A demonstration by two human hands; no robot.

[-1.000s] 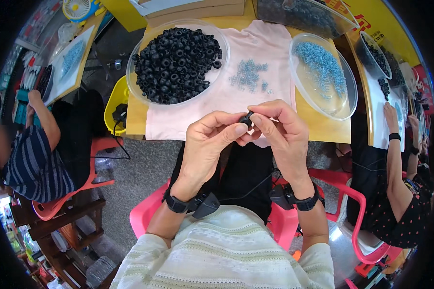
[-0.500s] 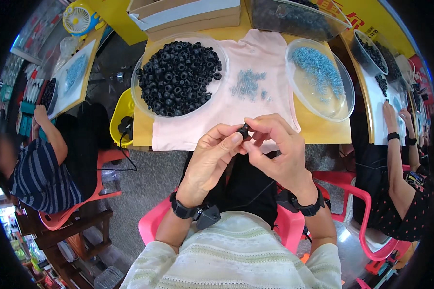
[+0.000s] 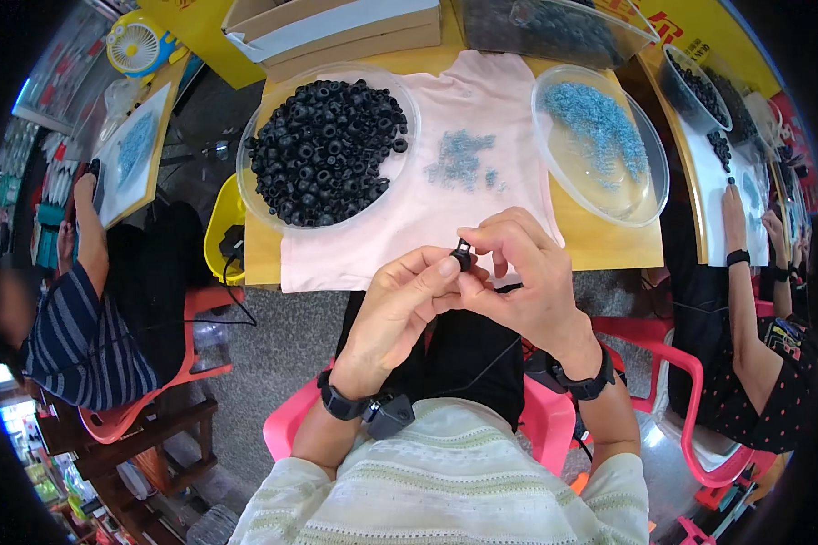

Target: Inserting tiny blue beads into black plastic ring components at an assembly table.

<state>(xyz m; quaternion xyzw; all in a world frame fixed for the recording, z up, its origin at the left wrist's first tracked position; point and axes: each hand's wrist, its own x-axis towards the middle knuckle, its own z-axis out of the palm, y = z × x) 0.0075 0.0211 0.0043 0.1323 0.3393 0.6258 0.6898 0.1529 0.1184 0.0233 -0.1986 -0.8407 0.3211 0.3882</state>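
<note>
Left to right: a clear round plastic dish (image 3: 245, 173) heaped with small black rubber rings stands well beyond the fingers, seemingly unworked stock. The left hand (image 3: 400, 304) and right hand (image 3: 523, 272) meet just short of the pale pink cloth (image 3: 409, 222), fingertips narrowed together, pinching one small black ring (image 3: 463, 257) between them. Beyond the fingertips lies a small cluster of pale blue pieces (image 3: 462, 159); a second clear dish (image 3: 650, 173) of blue pieces remains well stocked, so much work appears left.

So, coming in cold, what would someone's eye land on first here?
Probably the two hands, left hand and right hand, pinching one small black ring at the table's near edge. Behind it, a clear dish of black rings sits left, a dish of blue parts right.
</note>
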